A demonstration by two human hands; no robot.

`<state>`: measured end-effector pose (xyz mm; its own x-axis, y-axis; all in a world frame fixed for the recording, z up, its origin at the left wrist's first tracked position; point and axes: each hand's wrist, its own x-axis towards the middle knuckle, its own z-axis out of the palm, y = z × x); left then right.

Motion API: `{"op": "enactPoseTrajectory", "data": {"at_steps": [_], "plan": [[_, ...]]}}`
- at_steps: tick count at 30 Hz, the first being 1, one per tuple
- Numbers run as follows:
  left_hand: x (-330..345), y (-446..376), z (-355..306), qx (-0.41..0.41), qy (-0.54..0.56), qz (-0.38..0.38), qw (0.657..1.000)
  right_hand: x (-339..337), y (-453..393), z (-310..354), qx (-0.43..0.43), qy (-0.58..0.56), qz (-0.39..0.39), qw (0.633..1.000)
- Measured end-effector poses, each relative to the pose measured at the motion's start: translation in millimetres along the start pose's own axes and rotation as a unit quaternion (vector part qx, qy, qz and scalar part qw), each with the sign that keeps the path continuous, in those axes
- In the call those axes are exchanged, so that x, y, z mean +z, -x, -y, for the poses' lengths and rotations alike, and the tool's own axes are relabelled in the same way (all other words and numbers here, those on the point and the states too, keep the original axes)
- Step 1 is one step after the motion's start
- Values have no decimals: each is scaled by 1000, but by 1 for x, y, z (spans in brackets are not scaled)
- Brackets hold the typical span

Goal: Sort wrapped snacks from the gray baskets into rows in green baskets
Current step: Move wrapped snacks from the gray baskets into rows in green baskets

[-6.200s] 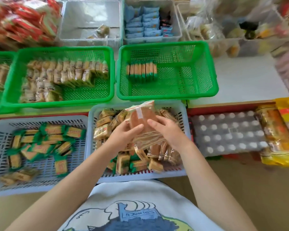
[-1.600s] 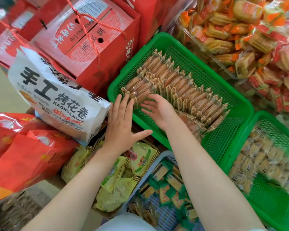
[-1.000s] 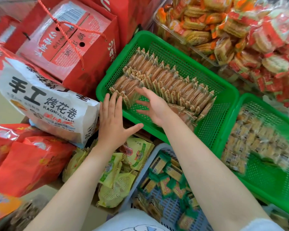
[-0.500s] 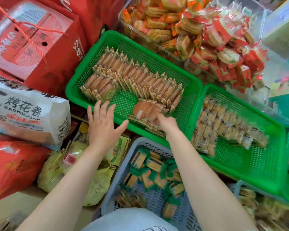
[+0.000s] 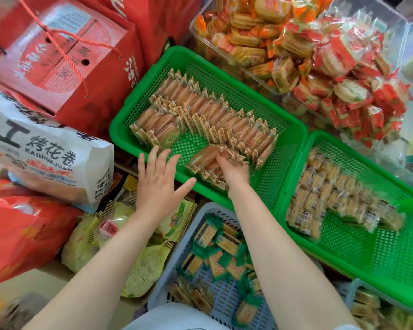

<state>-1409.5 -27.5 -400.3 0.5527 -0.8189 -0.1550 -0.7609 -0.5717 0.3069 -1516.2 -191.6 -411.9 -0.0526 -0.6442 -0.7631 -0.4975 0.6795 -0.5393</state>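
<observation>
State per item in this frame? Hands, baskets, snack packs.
left hand: open, fingers spread over basket rim
right hand: gripping loose cracker packs
left green basket: part filled, cracker rows standing on edge
right green basket: part filled
gray basket: green-wrapped snacks loose, unsorted

A red cardboard gift box with a red rope handle lies at the upper left, a second tall red carton standing behind it. Just in front of the box sits a white paper bag printed with black characters and the word KAOHUAJUAN. Below that bag lies a glossy red plastic packet. To its right, a few yellow-green foil pouches are heaped together. At the upper right, a clear plastic bin holds a pile of red and orange wrapped crackers.
</observation>
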Motion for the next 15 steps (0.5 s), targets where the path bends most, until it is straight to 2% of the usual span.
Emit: {"op": "enactPoseTrajectory", "data": {"at_steps": [6,9,15], "plan": [[1,4,11,16,47,-22,999,43,17,18,-92,85,77,989],[1,11,16,-23,115,-47,992,66,16,30,-119,96,116,981],[6,12,20,-35,106,-38,993,77,5,36,-96,122,53,986]]}}
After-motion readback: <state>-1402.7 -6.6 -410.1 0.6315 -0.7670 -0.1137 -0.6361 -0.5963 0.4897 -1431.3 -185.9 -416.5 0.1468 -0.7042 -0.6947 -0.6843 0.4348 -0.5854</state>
